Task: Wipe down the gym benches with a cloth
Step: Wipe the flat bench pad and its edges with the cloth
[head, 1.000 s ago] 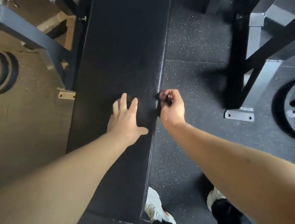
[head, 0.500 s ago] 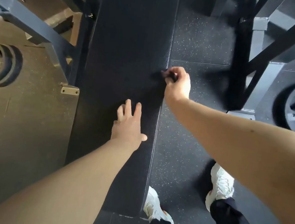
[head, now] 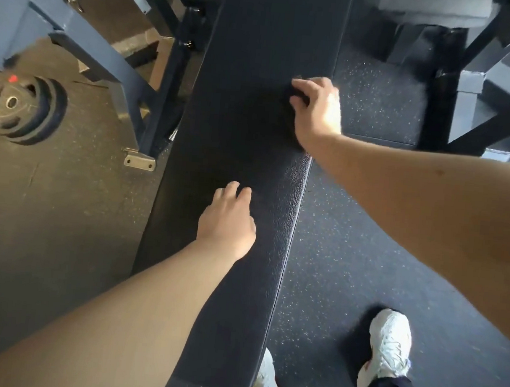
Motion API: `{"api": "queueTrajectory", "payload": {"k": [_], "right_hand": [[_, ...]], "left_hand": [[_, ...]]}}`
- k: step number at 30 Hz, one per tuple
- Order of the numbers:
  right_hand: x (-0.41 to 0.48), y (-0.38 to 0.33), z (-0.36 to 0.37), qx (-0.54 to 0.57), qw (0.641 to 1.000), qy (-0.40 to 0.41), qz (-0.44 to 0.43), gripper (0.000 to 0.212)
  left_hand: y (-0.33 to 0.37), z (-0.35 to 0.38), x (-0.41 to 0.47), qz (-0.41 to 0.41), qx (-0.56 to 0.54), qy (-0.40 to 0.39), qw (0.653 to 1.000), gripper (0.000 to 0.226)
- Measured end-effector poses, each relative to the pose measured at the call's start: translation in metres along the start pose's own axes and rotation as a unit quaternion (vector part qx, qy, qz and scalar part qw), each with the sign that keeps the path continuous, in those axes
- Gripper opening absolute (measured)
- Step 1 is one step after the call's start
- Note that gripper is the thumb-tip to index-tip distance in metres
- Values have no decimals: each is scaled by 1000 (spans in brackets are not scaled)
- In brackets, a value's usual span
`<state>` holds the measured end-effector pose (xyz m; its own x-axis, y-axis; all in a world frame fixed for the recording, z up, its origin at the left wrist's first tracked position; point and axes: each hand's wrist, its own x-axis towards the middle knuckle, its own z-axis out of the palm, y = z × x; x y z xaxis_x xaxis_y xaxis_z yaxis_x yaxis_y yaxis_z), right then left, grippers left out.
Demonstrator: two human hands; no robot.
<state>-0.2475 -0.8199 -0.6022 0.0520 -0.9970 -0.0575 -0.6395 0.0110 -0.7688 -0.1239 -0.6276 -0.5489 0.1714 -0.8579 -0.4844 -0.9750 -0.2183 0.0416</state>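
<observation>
bench (head: 261,39): black, grained, long | cloth (head: 295,91): dark, bunched under right hand (head: 316,112)

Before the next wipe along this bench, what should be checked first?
1. Cloth gripped: ok, the right hand curls its fingers over it.
2. Cloth against the bench pad: ok, it sits near the pad's right edge.
3. Left hand out of the cloth's way: ok, it rests on the pad nearer the person, apart from the cloth.
4. Cloth damp or clean: cannot tell, it is too dark against the pad.
5. Footing: ok, one shoe is planted on the floor beside the bench.
</observation>
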Motion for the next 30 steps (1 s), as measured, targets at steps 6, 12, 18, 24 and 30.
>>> {"api": "queueTrajectory", "payload": {"k": [6, 12, 18, 24, 30], "right_hand": [[-99, 0, 59, -86, 963, -177, -182, 56], [-112, 29, 53, -208, 801, -246, -504, 58], [9, -4, 35, -332, 903, -80, -258, 51], [-36, -38, 87, -261, 932, -144, -209, 59], [-103, -27, 90, -230, 807, -308, -448, 60]], "left_hand": [[-21, -4, 2, -55, -27, 5, 998, 54], [-43, -7, -6, -86, -26, -6, 996, 40], [-60, -6, -5, -81, -34, 10, 996, 46], [-78, 0, -10, -102, -26, 5, 994, 51], [-79, -7, -19, -115, -20, -9, 993, 48]]}}
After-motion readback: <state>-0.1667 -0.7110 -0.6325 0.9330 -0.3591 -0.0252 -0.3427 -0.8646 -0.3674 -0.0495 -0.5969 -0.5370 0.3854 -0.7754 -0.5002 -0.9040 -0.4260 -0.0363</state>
